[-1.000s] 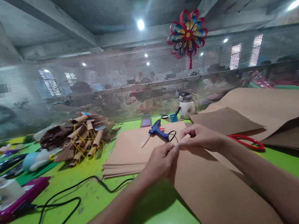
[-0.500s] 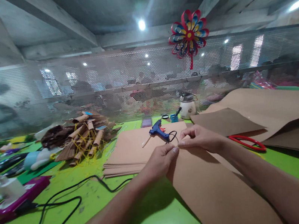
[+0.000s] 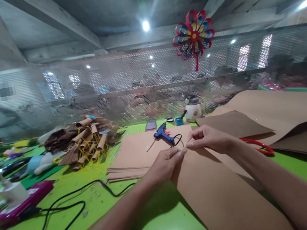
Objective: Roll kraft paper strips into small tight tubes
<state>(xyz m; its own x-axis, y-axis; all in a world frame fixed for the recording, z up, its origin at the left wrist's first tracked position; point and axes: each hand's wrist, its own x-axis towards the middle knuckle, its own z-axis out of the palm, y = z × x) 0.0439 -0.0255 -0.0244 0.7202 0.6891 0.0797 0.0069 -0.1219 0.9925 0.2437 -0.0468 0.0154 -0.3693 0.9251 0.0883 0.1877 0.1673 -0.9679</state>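
A long sheet of brown kraft paper (image 3: 221, 193) runs from the table's front edge up to both hands. My left hand (image 3: 167, 163) pinches its far left corner between thumb and fingers. Close beside it, my right hand (image 3: 205, 138) pinches the far edge of the same sheet, fingertips almost meeting the left thumb. The edge looks folded over at the fingertips, though the fingers partly cover it. Just beyond the hands, a blue glue gun (image 3: 162, 133) lies on a stack of brown paper (image 3: 130, 153).
Paper bundles with yellow strings (image 3: 91, 144) lie at the left, near a purple power strip (image 3: 24, 203) and black cord (image 3: 80, 188). Red-handled scissors (image 3: 260, 146) and large kraft sheets (image 3: 269, 112) are at the right. A white jar (image 3: 192, 108) stands before the perforated screen (image 3: 125, 84).
My right hand has shifted slightly right along the paper's edge, away from the left thumb. My left hand stays almost in place, still pinching the corner.
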